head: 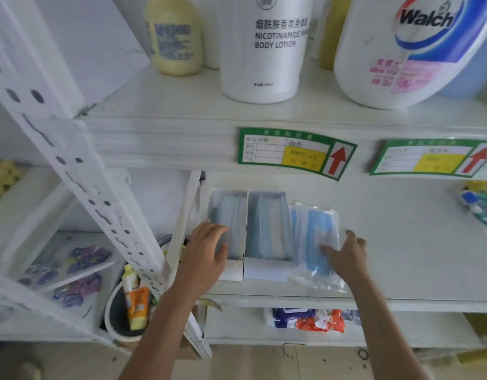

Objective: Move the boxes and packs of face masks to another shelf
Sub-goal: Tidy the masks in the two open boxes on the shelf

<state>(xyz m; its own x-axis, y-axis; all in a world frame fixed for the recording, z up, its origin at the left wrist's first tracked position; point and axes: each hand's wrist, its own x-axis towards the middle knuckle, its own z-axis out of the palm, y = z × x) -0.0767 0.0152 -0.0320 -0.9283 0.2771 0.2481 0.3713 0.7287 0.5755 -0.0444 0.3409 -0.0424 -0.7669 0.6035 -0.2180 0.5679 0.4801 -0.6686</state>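
Two open white boxes of blue face masks stand side by side on the middle white shelf [401, 242]: the left box [232, 215] and the right box [267, 226]. Clear plastic packs of blue masks [313, 231] lie just right of them. My left hand [206, 248] rests on the left box's outer side, fingers spread over its masks. My right hand [346, 253] lies on the right edge of the packs, fingers apart. Neither hand has anything lifted.
The shelf above carries a yellow bottle [173, 37], a white body lotion bottle [264, 48] and a large Walch jug [409, 50]. Green price tags [294, 152] hang on its edge. Toothbrush packs [481, 209] lie at the far right, snack packets [308, 319] below, a perforated post [80, 171] left.
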